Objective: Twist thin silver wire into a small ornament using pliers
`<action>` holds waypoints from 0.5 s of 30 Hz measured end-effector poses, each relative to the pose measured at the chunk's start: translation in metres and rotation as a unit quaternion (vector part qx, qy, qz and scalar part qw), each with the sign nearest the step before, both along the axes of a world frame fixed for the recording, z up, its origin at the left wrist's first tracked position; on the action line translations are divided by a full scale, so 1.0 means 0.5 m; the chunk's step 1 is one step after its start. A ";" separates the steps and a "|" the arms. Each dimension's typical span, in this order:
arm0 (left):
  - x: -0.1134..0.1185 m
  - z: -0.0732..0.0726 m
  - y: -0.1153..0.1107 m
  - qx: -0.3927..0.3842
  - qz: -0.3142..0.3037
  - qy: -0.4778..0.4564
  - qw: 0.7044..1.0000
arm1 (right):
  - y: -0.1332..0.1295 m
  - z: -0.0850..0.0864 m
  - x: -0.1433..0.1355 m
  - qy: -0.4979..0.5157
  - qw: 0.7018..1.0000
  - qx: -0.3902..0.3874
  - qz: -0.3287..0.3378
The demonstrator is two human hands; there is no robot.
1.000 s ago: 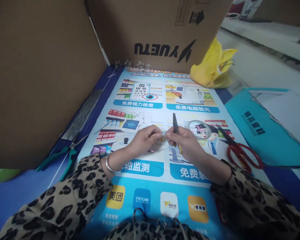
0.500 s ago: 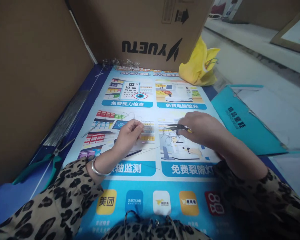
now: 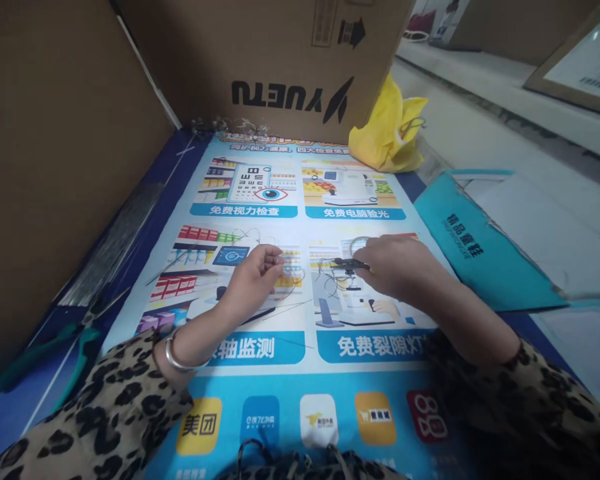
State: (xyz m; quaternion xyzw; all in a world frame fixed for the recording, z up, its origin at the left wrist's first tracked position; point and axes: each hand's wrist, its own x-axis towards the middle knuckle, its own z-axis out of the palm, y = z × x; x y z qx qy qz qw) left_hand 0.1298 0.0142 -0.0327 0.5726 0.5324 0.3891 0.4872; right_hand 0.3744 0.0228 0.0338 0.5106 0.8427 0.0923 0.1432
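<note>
My left hand [image 3: 254, 275], a silver bangle [image 3: 173, 355] on its wrist, is closed in a pinch above the printed sheet. Fine wire [image 3: 303, 280] curls out beside its fingertips. In my right hand [image 3: 403, 268] is a pair of dark-jawed pliers [image 3: 349, 264], its tips pointing left toward the other hand. The fingers cover the handles. Thin loops of wire [image 3: 330, 285] show below the jaws, but whether the jaws grip them is too fine to tell. More thin wire pieces lie on the sheet around my left hand.
Teal-handled cutters [image 3: 83, 337] and a bundle of straight wires [image 3: 113, 247] lie on the left. Cardboard [image 3: 290, 40] walls the back and left. Wire scraps [image 3: 230, 127] sit at its foot. A yellow bag [image 3: 387, 137] and a teal carton piece [image 3: 480, 247] are on the right.
The pliers' jaws, slightly parted before, now look closer together, and the tool has turned a little in my right hand. The whole view has shifted slightly; my left hand keeps its pinch.
</note>
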 end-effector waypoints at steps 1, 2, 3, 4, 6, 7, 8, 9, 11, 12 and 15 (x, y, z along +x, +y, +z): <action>0.000 -0.002 0.001 0.004 0.003 -0.005 1.000 | 0.001 -0.003 -0.005 0.001 1.000 0.013 -0.008; 0.000 -0.004 0.002 0.009 0.005 -0.008 1.000 | 0.002 -0.007 -0.009 0.001 1.000 0.024 -0.011; 0.000 -0.005 0.002 0.015 0.007 -0.009 1.000 | 0.003 -0.011 -0.014 0.001 0.999 0.033 -0.010; 0.000 -0.006 0.003 0.021 0.005 -0.005 1.000 | 0.003 -0.015 -0.018 0.002 0.999 0.042 -0.006; -0.001 -0.006 0.003 0.033 0.000 0.005 0.999 | 0.002 -0.021 -0.025 0.000 0.998 0.059 0.001; -0.001 -0.007 0.003 0.036 -0.004 0.010 0.999 | 0.001 -0.024 -0.028 -0.002 0.998 0.068 0.003; -0.001 -0.007 0.003 0.040 -0.007 0.014 0.999 | -0.001 -0.025 -0.031 -0.004 0.997 0.074 0.006; -0.001 -0.007 0.002 0.043 -0.008 0.017 0.999 | -0.003 -0.026 -0.033 -0.006 0.997 0.078 0.009; -0.001 -0.007 0.000 0.051 -0.010 0.023 0.998 | -0.007 -0.026 -0.036 -0.005 0.997 0.080 0.012; -0.002 -0.007 -0.001 0.055 -0.011 0.026 0.998 | -0.008 -0.025 -0.036 -0.003 0.997 0.080 0.013; -0.002 -0.007 -0.003 0.067 -0.013 0.035 0.997 | -0.013 -0.019 -0.035 0.003 0.997 0.079 0.020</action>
